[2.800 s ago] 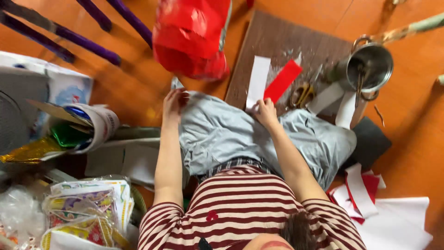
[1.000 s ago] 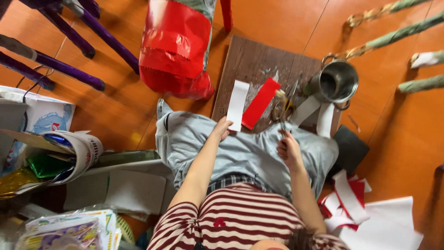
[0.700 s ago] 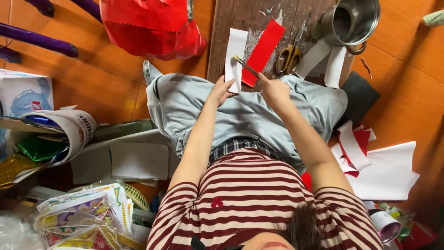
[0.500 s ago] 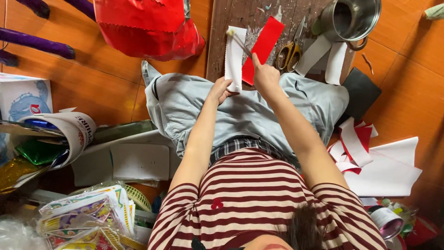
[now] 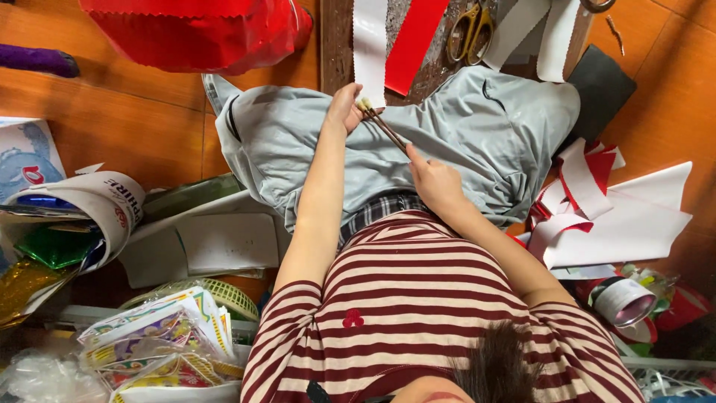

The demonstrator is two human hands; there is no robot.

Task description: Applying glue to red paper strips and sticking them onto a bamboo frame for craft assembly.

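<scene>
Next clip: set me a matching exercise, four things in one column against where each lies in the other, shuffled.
Things:
1. thin brown brush
2. yellow-handled scissors
3. white paper strip
4. shiny red foil bag

Places:
A. on the orange floor, left of the wooden board
B. held in the right hand, tip at the left hand
C. on the wooden board, right of the red paper strip
D. on the board, its lower end under the left hand's fingers

Pairs: 1-B, 2-C, 3-D, 4-A
</scene>
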